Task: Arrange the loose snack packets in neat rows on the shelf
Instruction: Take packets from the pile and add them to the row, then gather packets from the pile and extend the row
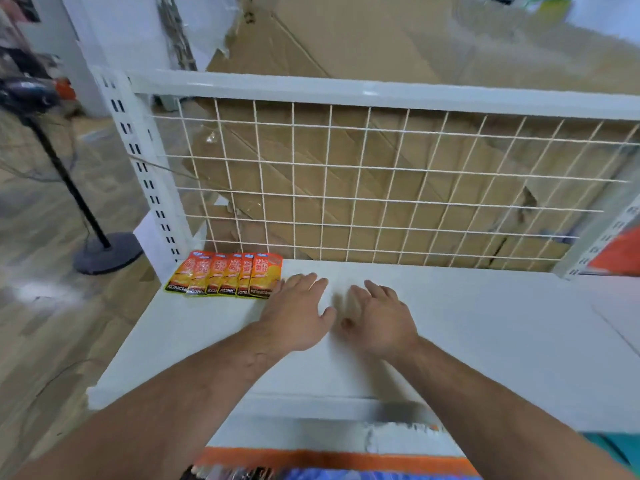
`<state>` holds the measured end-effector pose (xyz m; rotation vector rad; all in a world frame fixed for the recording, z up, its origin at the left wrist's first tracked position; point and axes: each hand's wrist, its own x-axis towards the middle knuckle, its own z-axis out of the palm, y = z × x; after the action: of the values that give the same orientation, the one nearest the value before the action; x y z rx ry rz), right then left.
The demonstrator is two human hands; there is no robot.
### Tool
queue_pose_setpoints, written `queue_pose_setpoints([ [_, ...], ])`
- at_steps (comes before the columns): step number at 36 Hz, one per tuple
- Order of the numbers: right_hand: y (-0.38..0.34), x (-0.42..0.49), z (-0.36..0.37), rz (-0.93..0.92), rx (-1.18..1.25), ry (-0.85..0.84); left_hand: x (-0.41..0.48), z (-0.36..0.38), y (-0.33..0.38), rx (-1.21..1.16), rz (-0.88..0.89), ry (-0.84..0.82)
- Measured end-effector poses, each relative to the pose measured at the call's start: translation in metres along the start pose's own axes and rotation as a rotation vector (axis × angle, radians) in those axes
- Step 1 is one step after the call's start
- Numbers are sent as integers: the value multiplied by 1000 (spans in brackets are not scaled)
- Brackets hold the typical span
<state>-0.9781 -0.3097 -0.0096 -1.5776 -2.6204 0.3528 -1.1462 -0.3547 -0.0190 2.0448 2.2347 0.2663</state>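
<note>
Plainly, both hands are spread flat, palms down, over the white shelf [485, 323] and hold nothing. The left hand [298, 313] has straight fingers. Its outermost finger is just beside the snack packets [225, 274], an overlapping row at ten o'clock in the shelf's back corner; contact is unclear. The right hand [377, 317] sits at three o'clock, near but apart. Orange and blue shapes [329, 465] at six o'clock are cut off and blurred.

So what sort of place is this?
Probably a shop or stockroom being stocked: a white metal shelf with a white wire-grid back, a row of orange snack packets, and flattened brown cardboard behind.
</note>
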Motion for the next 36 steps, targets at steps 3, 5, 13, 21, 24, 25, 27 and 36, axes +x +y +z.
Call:
queue_pose_setpoints([
  [3, 16, -29, -3, 118, 19, -1, -2, 6, 23, -19, 96, -43],
  [5, 28, -50, -3, 193, 7, 24, -5, 10, 41, -34, 150, -89],
  [13, 90, -136, -17, 442, -4, 28, -20, 27, 130, -44, 352, -211],
  [21, 175, -201, -37, 571, -12, 98, -23, 37, 241, -15, 522, -231],
  [24, 214, -223, -46, 606, 9, 126, -23, 41, 289, -15, 561, -214],
  [25, 227, -230, -50, 615, 23, 127, -23, 42, 305, -18, 571, -205],
  [27, 255, -242, -58, 625, 35, 124, -23, 46, 338, -24, 586, -193],
  [36, 368, -282, -105, 639, 12, 107, -7, 64, 467, -49, 605, -199],
])
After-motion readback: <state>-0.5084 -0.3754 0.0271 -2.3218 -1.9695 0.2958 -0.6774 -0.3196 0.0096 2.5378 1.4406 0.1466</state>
